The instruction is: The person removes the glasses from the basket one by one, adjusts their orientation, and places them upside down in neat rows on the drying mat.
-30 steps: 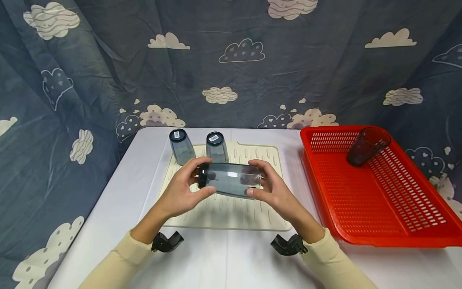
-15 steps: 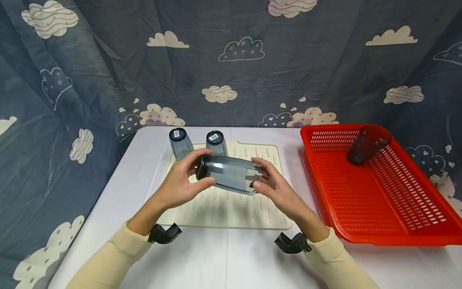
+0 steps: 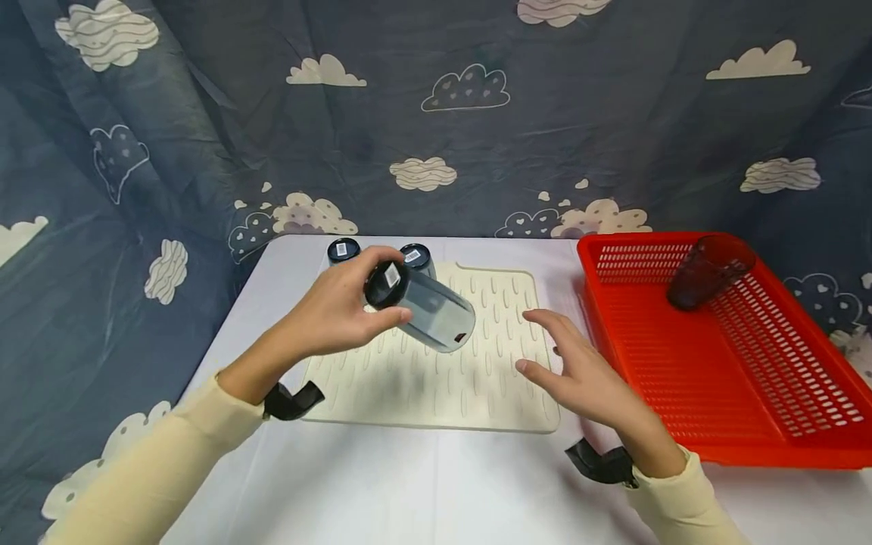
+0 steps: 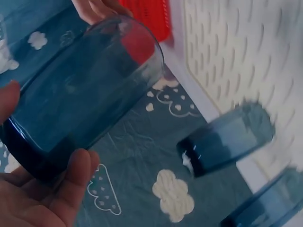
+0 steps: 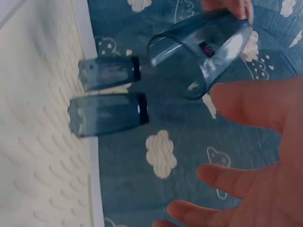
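Note:
A blue-grey drinking glass (image 3: 436,310) hangs tilted above the cream drying mat (image 3: 490,378), its dark base up and its mouth down to the right. My left hand (image 3: 334,306) grips it round the base; the left wrist view shows the thumb and fingers on the base end of the glass (image 4: 90,90). Apart from it, my right hand (image 3: 579,371) is spread over the mat's right edge, holding nothing. Two more such glasses stand upside down at the mat's back left: one glass (image 3: 343,250) partly behind my left hand, the other glass (image 3: 418,257) beside it.
A red plastic basket (image 3: 715,446) stands on the right of the white table (image 3: 354,484). Inside it, at the back, a dark glass (image 3: 705,276) leans against the wall. A cloud-patterned cloth (image 3: 422,204) hangs behind the table.
My right hand has let go of the glass and moved right and down. In my left hand the glass has tipped, its mouth now pointing lower and its base facing up.

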### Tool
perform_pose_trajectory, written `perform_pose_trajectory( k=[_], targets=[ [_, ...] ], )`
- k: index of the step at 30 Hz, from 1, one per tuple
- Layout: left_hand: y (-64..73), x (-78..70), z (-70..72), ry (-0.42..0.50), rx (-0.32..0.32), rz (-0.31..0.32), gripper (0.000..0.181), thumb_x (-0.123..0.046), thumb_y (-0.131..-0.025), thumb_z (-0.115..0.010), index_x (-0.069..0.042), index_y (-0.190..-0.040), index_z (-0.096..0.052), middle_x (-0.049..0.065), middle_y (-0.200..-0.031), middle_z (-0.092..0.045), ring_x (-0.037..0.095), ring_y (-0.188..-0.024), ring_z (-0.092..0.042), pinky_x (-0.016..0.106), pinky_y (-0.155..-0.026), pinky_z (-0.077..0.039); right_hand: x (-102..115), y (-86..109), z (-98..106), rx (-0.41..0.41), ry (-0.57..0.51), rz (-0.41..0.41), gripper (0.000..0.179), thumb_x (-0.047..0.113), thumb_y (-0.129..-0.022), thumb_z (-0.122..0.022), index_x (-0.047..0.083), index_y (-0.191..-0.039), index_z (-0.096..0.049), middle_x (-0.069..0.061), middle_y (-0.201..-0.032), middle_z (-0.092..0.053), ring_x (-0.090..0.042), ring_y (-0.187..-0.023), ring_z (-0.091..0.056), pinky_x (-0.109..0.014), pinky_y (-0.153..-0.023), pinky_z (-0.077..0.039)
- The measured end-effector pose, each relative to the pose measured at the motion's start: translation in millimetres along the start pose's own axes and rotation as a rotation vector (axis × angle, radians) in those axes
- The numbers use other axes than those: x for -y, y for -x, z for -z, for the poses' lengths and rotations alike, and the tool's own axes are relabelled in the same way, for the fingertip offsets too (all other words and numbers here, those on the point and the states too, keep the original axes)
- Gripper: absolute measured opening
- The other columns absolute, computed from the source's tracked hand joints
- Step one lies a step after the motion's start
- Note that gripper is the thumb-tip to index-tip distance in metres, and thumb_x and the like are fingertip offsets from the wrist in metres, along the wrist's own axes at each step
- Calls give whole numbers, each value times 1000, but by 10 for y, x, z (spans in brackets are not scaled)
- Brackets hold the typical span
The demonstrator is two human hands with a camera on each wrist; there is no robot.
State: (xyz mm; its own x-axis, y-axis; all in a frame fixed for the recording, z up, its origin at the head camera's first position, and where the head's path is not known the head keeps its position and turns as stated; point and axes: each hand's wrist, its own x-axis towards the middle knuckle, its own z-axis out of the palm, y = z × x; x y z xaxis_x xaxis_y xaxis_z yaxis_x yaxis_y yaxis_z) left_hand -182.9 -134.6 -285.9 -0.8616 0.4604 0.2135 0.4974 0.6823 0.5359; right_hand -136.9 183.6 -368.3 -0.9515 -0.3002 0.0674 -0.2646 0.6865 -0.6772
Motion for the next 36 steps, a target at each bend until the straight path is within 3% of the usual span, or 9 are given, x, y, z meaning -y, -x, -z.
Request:
perform_pose_trajectory(
  k=[6, 11, 15, 22, 29, 36],
  targets=[
    [-396, -172, 199, -85, 42, -65, 59, -35, -83, -77, -17, -136, -54, 2, -118, -67, 18, -98, -64, 38, -86, -53, -54, 30, 61, 17, 48, -56, 69, 29, -91, -68, 7, -148, -36, -22, -154, -34, -44, -139, -37, -71, -107, -35],
    [-709, -263, 240, -154, 39, -106, 58, -38, -84, -74, -22, -137, -55, -2, -126, -66, 17, -105, -64, 38, -90, -52, -97, 34, 68, 10, 54, -54, 68, 27, -91, -68, 6, -147, -36, -23, -154, -35, -44, -139, -36, -72, -110, -31],
    [-920, -324, 206, -163, 55, -85, 59, -42, -87, -71, -23, -139, -53, -2, -129, -64, 16, -104, -62, 38, -89, -50, -111, 29, 75, -4, 58, -64, 69, 24, -90, -69, 5, -147, -36, -24, -154, -34, -45, -139, -35, -73, -109, -30],
    [-1151, -348, -115, -34, 75, 41, 65, -41, -88, -72, -16, -140, -42, 2, -122, -62, 16, -100, -60, 35, -88, -50, -139, 52, 65, -5, 47, -58, 69, 26, -91, -69, 6, -148, -36, -23, -154, -33, -45, -138, -36, -72, -107, -35],
    [-1275, -269, -582, -14, 69, 33, 67, -40, -89, -72, -14, -143, -40, 5, -132, -61, 18, -111, -62, 35, -95, -52, -129, 73, 46, 6, 39, -48, 70, 30, -91, -68, 7, -148, -34, -23, -155, -32, -45, -139, -35, -73, -106, -34],
    [-1396, -238, -889, -64, 62, 36, 64, -39, -89, -71, -16, -143, -44, 3, -135, -61, 17, -115, -61, 35, -97, -51, -121, 88, 38, 17, 20, -45, 67, 29, -93, -66, 7, -148, -34, -23, -154, -33, -44, -135, -40, -70, -103, -41]
  ],
)
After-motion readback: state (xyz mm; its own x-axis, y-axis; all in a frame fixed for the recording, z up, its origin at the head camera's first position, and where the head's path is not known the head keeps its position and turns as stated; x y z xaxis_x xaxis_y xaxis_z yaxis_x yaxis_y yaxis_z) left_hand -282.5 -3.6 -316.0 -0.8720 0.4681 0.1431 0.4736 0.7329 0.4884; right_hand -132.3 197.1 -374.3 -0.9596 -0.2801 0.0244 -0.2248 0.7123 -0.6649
